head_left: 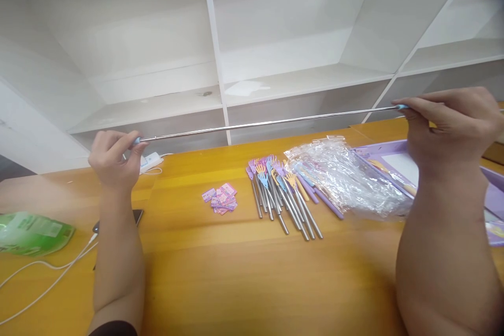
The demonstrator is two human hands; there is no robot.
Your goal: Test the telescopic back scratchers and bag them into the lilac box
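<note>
Stretched between my two hands is a telescopic back scratcher (252,125), its thin metal rod drawn out long and nearly level above the table. My left hand (116,157) pinches its light-blue left end. The light-blue right end is gripped by my right hand (452,121). Both ends are mostly hidden by fingers. Below the rod lies a pile of shortened back scratchers (281,194) with metal shafts and purple, pink, blue and orange hand-shaped heads. Small pink and purple printed cards (222,198) sit in a loose heap left of the pile.
Clear plastic bags (342,178) overlap some coloured handles (328,203) beside the pile. A purple box (384,147) stands at the right. At left are a green packet (33,233), white cables (59,265), a phone (137,217) and a white power strip (151,161). White shelves (307,84) rise behind.
</note>
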